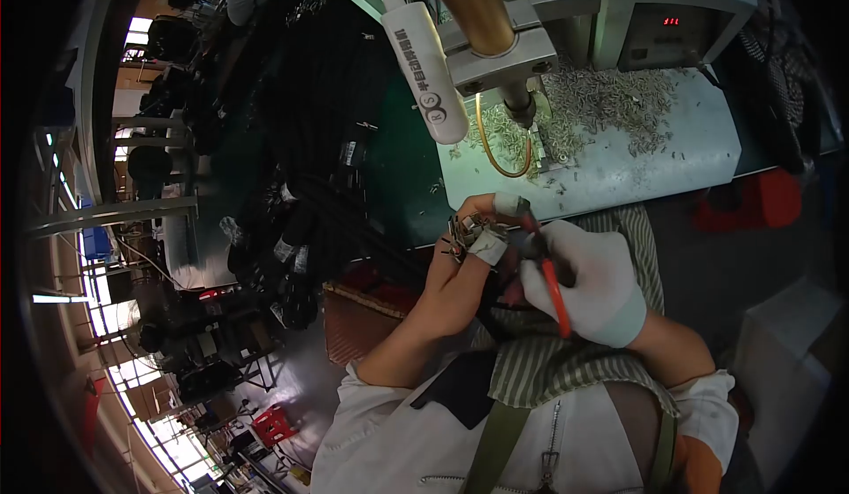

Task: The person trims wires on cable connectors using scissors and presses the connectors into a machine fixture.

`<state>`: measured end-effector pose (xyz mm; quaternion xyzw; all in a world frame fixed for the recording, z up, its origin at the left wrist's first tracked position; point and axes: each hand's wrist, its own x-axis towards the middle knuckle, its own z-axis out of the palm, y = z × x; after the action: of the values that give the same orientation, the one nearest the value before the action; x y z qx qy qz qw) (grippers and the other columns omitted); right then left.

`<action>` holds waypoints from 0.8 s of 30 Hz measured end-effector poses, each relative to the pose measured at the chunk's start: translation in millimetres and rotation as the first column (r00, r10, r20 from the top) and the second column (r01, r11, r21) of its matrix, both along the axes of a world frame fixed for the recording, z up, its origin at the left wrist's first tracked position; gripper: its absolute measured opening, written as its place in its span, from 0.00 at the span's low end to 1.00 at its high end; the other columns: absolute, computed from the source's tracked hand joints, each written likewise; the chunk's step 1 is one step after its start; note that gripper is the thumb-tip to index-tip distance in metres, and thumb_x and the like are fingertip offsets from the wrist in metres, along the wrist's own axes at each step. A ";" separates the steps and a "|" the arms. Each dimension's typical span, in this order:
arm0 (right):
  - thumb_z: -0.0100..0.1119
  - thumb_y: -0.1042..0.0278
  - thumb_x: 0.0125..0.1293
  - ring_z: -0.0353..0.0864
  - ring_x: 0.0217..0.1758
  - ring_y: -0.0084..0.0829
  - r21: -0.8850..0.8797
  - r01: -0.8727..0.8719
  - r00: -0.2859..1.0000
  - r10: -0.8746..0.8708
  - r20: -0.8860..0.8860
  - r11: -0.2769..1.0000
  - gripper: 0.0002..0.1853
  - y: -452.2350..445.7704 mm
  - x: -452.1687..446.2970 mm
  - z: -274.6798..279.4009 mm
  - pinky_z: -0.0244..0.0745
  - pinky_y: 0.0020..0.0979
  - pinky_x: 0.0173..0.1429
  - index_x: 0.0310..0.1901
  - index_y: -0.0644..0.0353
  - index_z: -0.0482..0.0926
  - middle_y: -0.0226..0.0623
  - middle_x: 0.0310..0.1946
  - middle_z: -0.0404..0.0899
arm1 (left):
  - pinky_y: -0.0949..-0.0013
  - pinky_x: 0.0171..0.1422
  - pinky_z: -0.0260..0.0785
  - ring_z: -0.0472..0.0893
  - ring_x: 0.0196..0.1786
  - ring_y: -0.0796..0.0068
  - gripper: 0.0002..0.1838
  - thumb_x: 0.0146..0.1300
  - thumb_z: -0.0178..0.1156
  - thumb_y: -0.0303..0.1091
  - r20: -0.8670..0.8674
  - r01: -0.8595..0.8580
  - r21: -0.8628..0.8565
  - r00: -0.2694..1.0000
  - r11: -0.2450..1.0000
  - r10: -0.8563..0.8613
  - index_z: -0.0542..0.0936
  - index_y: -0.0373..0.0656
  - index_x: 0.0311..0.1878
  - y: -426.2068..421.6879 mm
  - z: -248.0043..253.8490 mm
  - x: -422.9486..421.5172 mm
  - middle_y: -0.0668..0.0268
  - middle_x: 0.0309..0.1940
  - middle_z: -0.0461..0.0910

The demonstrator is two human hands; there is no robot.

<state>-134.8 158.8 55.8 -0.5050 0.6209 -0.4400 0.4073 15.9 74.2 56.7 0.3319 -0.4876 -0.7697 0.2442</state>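
Observation:
My left hand (455,286), with white wrapping on a thumb and fingertip, is closed around a bunch of small metal-ended pieces (473,236); their exact kind cannot be made out. Red-handled pliers (555,289) sit in my right hand (594,283), which wears a white glove. The pliers' jaws are close to the fingertips of my left hand and partly hidden. Both hands are in front of the machine's white work plate (619,176), over my striped apron (566,366).
A press-like machine (522,105) stands above the plate, with many small metal pieces (610,109) heaped around it. Bundled black material (309,167) covers the table's left side. A red plastic object (752,202) is at right, a red stool (272,426) on the floor at lower left.

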 end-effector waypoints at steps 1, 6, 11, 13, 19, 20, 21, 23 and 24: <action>0.64 0.67 0.57 0.74 0.16 0.27 0.005 0.098 0.993 -0.098 0.072 0.995 0.09 5.8 -3.6 0.4 0.69 0.27 0.23 0.34 0.62 0.76 0.37 0.15 0.73 | 0.79 0.32 0.69 0.75 0.32 0.83 0.13 0.69 0.46 0.27 0.010 0.113 -0.027 0.994 0.993 -0.113 0.67 0.38 0.56 -2.1 -0.9 3.5 0.63 0.45 0.76; 0.65 0.68 0.56 0.72 0.17 0.17 -0.068 0.292 0.956 -0.288 0.058 0.954 0.10 29.2 -12.0 -1.3 0.67 0.22 0.23 0.33 0.65 0.77 0.32 0.14 0.72 | 0.74 0.36 0.71 0.76 0.33 0.84 0.11 0.61 0.55 0.21 0.251 0.519 -0.208 0.847 0.829 -0.468 0.73 0.37 0.48 -6.0 9.6 -4.7 0.65 0.40 0.78; 0.60 0.69 0.61 0.73 0.17 0.18 0.351 0.123 0.760 -0.316 0.568 0.928 0.09 31.8 -33.3 25.5 0.69 0.21 0.23 0.35 0.67 0.76 0.31 0.17 0.76 | 0.75 0.39 0.71 0.79 0.35 0.77 0.18 0.48 0.61 0.18 0.355 0.408 -0.848 0.911 0.338 -0.208 0.75 0.36 0.45 2.3 4.9 -13.0 0.60 0.36 0.77; 0.59 0.69 0.62 0.74 0.18 0.18 0.360 0.077 0.731 -0.298 0.613 0.930 0.09 34.4 -41.8 14.8 0.69 0.21 0.23 0.36 0.68 0.76 0.31 0.18 0.76 | 0.75 0.41 0.70 0.78 0.36 0.78 0.16 0.51 0.62 0.19 0.373 0.414 -0.861 0.909 0.297 -0.185 0.75 0.35 0.46 7.1 4.9 -16.9 0.61 0.36 0.78; 0.59 0.71 0.61 0.76 0.20 0.19 0.118 0.146 0.925 -0.178 0.335 0.982 0.10 38.3 -31.9 3.9 0.70 0.23 0.24 0.41 0.67 0.76 0.36 0.20 0.76 | 0.77 0.40 0.68 0.75 0.36 0.82 0.19 0.44 0.62 0.16 0.180 0.331 -0.412 0.943 0.849 -0.280 0.74 0.36 0.43 2.9 -11.5 -16.6 0.66 0.34 0.75; 0.60 0.73 0.59 0.77 0.21 0.21 -0.016 0.132 0.991 -0.132 0.022 0.991 0.11 37.8 -29.6 0.0 0.70 0.25 0.25 0.43 0.66 0.76 0.38 0.21 0.76 | 0.78 0.42 0.67 0.73 0.37 0.85 0.19 0.45 0.63 0.16 0.132 0.342 -0.150 0.937 0.928 -0.324 0.74 0.36 0.43 0.6 -11.4 -14.4 0.68 0.34 0.74; 0.60 0.73 0.59 0.77 0.21 0.21 -0.021 0.125 0.992 -0.125 0.027 0.992 0.11 34.2 -26.3 -0.5 0.70 0.25 0.25 0.43 0.66 0.76 0.38 0.21 0.76 | 0.78 0.42 0.67 0.73 0.37 0.85 0.19 0.45 0.63 0.16 0.137 0.336 -0.155 0.938 0.929 -0.317 0.74 0.36 0.43 2.3 -9.7 -13.7 0.68 0.34 0.74; 0.63 0.77 0.50 0.77 0.22 0.31 -0.301 0.235 0.864 -0.341 -0.371 0.924 0.15 27.1 -18.2 0.3 0.72 0.29 0.28 0.42 0.65 0.78 0.39 0.28 0.78 | 0.81 0.46 0.64 0.70 0.40 0.88 0.18 0.45 0.64 0.17 0.207 0.175 -0.246 0.970 0.953 -0.125 0.72 0.36 0.42 10.5 -7.2 -14.6 0.70 0.34 0.74; 0.63 0.77 0.50 0.77 0.22 0.31 -0.301 0.236 0.864 -0.341 -0.370 0.924 0.15 27.8 -18.8 1.2 0.72 0.29 0.28 0.42 0.65 0.78 0.39 0.28 0.78 | 0.81 0.46 0.64 0.70 0.40 0.88 0.18 0.45 0.64 0.17 0.208 0.175 -0.247 0.970 0.953 -0.125 0.72 0.36 0.42 11.9 -9.3 -13.7 0.70 0.34 0.74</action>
<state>-153.6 186.6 57.0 -0.5340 0.7026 -0.4522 0.1290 2.2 86.1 47.3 0.3302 -0.6306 -0.6791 0.1792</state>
